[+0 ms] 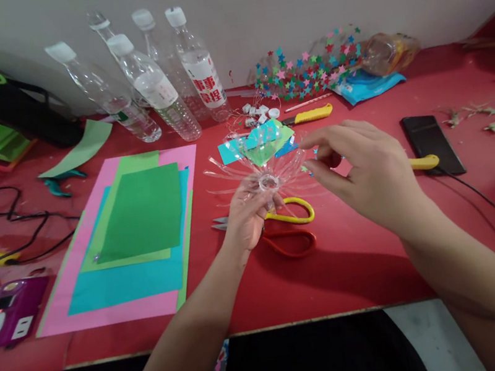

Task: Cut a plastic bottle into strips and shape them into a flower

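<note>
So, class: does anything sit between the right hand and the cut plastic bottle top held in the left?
Nothing visible: the right hand reaches the bottle top's strips directly, while the left hand holds its neck.

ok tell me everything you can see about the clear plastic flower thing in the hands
The clear plastic flower piece looks like a cut bottle top: a round threaded neck in the middle with thin transparent strips fanning out like petals. It is held above the red table, neck toward the camera. The left hand grips it at the neck from below; the right hand pinches strips on its right side. Scissors lie beneath.
</note>
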A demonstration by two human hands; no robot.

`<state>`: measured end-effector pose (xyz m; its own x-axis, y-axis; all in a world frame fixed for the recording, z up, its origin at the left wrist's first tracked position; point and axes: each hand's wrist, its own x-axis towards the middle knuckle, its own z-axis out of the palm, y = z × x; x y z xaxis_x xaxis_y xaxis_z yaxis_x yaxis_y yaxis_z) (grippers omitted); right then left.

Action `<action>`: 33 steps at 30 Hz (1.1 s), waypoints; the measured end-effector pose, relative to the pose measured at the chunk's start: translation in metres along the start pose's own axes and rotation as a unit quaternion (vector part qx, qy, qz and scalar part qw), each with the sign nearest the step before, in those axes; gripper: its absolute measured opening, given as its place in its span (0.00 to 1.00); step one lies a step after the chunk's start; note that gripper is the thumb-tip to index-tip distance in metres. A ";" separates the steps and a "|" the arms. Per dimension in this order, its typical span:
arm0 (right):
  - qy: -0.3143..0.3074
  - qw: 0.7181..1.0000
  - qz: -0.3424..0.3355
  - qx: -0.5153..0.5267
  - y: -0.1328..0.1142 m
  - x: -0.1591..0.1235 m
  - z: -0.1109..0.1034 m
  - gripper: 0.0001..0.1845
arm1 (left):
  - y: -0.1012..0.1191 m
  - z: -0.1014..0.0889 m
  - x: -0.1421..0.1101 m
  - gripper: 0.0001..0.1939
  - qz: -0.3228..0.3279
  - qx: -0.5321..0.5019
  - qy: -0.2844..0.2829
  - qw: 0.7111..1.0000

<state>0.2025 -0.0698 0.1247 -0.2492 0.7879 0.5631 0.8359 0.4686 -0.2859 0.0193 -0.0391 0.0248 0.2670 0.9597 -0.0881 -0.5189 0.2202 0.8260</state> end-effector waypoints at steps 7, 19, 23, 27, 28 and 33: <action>0.003 1.000 -0.002 0.007 0.000 0.001 0.000 0.10 | 0.001 0.000 0.000 0.12 -0.006 -0.001 -0.012 1.000; 0.003 1.000 -0.012 0.006 -0.003 0.000 0.000 0.12 | -0.001 -0.002 0.001 0.12 -0.003 0.010 -0.024 1.000; 0.002 1.000 -0.006 0.010 -0.003 0.000 0.001 0.09 | 0.000 0.000 0.001 0.14 -0.012 0.014 -0.011 1.000; 0.018 1.000 -0.009 0.007 -0.003 -0.001 0.001 0.06 | 0.000 0.001 0.001 0.13 -0.013 0.015 -0.011 1.000; 0.021 1.000 -0.009 0.005 -0.003 -0.001 0.001 0.06 | 0.000 0.001 0.000 0.13 -0.013 0.013 -0.012 1.000; 0.029 1.000 -0.009 0.002 -0.004 -0.001 0.001 0.03 | 0.001 0.002 0.000 0.14 -0.023 0.013 -0.008 1.000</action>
<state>0.1992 -0.0719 0.1246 -0.2364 0.7549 0.6118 0.8289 0.4852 -0.2784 0.0202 -0.0396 0.0263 0.3022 0.9460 -0.1172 -0.4855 0.2585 0.8351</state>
